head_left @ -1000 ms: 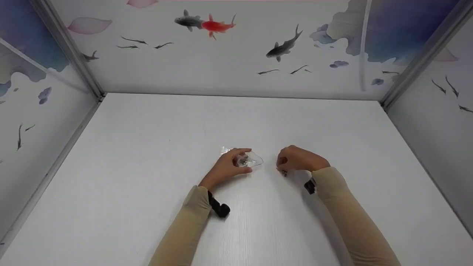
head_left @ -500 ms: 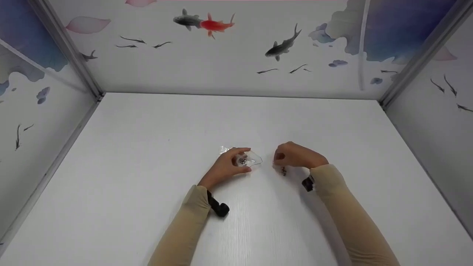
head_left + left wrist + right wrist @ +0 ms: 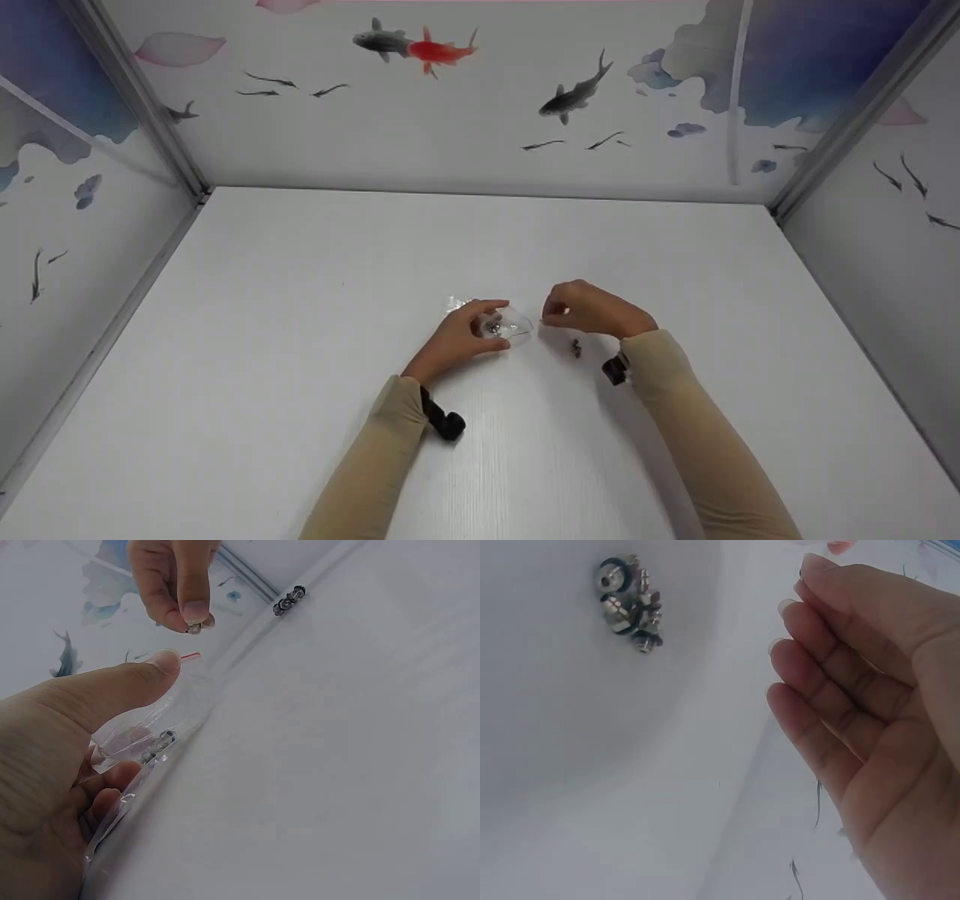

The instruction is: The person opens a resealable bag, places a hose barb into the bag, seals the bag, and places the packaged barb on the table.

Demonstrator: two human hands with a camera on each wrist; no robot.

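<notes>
My left hand [image 3: 459, 334] holds a clear plastic zip bag [image 3: 517, 324], its mouth spread between thumb and fingers and facing right. Inside the bag lie small metal fittings [image 3: 160, 745], visible through the film in the left wrist view. Just right of the bag's mouth, my right hand [image 3: 594, 309] pinches one small metal fitting [image 3: 194, 628] between thumb and forefinger. On the table below the right hand sits a small heap of silvery fittings with dark rings [image 3: 626, 604]. In the right wrist view the pinched piece is mostly hidden behind the fingertips.
The white table [image 3: 337, 247] is bounded by printed panels [image 3: 480, 135] at the back and on both sides, joined by metal corner posts [image 3: 154, 97]. A black wrist camera [image 3: 448, 426] is on the left wrist, another [image 3: 615, 370] on the right.
My right hand has lifted away from the heap and moved left toward the bag's mouth, carrying a small fitting. The heap now shows fully. The left hand and bag stay in place.
</notes>
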